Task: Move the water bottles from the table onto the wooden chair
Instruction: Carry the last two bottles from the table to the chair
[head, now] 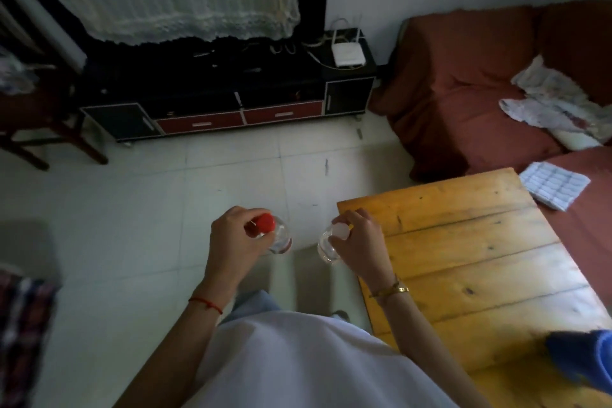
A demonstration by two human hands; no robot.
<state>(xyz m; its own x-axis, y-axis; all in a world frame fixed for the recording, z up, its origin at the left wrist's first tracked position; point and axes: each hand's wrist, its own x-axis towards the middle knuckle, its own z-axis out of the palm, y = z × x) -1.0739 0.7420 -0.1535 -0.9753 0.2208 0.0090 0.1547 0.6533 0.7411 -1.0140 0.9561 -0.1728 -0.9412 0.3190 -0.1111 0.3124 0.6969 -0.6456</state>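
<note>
My left hand grips the neck of a clear water bottle with a red cap, held upright over the tiled floor. My right hand grips a second clear water bottle with a white cap, just left of the wooden table's near-left corner. Both bottles hang in the air, off the table. A dark wooden chair stands at the far left, partly cut off by the frame, with something pale lying on it.
A black and red TV cabinet runs along the back wall, with a white router on top. A reddish-brown sofa with cloths sits right. A checked cloth lies past the table. A blue object lies on the table's near corner.
</note>
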